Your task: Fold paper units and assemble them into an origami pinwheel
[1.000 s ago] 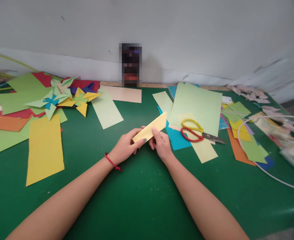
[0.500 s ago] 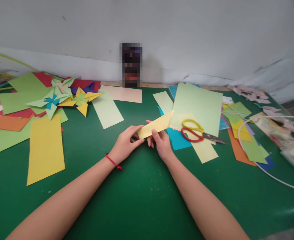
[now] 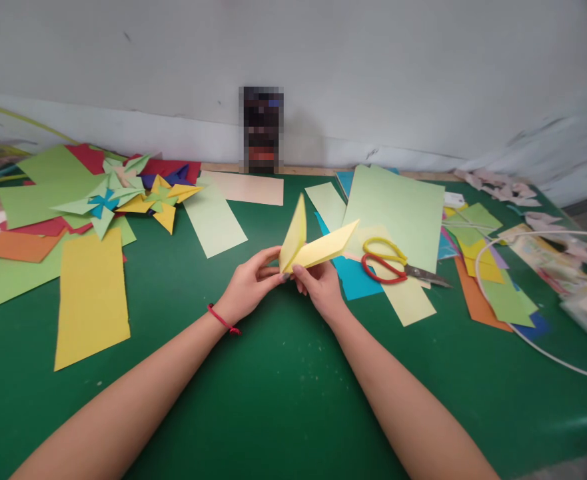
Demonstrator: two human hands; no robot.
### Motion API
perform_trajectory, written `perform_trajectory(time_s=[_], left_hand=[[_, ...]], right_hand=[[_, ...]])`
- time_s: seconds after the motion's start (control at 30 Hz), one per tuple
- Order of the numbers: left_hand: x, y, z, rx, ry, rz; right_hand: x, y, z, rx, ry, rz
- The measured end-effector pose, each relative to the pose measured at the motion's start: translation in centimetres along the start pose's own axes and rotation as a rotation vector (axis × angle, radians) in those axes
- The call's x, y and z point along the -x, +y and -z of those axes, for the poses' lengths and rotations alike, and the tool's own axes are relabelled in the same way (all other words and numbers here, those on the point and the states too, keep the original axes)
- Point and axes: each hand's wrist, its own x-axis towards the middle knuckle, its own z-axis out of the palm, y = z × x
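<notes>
A folded pale yellow paper point(image 3: 323, 247) is held up above the green table, with two pointed flaps spread in a V. My left hand point(image 3: 254, 277) pinches its lower left corner between thumb and fingers. Close beside it, my right hand point(image 3: 320, 285) grips the base of the right flap, thumb in front and the other fingers partly hidden behind the paper. To the right of my right hand lie scissors point(image 3: 406, 267) with one yellow and one red handle loop, resting on paper sheets.
Folded paper stars point(image 3: 160, 197) and coloured sheets pile up at the left. A yellow sheet point(image 3: 92, 300) lies nearer. A pale green sheet point(image 3: 398, 210) and paper strips lie at the right, with a white cable point(image 3: 480, 267) curving past. A blurred upright object point(image 3: 262, 130) stands by the wall.
The folded paper, a single closed strip before, has opened into two flaps, one now pointing up and one to the right. Both hands have shifted only slightly.
</notes>
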Motion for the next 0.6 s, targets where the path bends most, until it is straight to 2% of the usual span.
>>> perform_trajectory(time_s=[0.23, 0.47, 0.6], left_hand=[[0.0, 0.5, -0.5, 0.094, 0.115, -0.012], [-0.2, 1.2, 0.2, -0.079, 0.196, 0.049], [-0.2, 1.1, 0.2, -0.041, 0.205, 0.119]], right_hand=[[0.3, 0.2, 0.2, 0.053, -0.038, -0.022], [0.6, 0.1, 0.1, 0.131, -0.072, -0.003], [0.6, 0.1, 0.1, 0.143, -0.064, 0.000]])
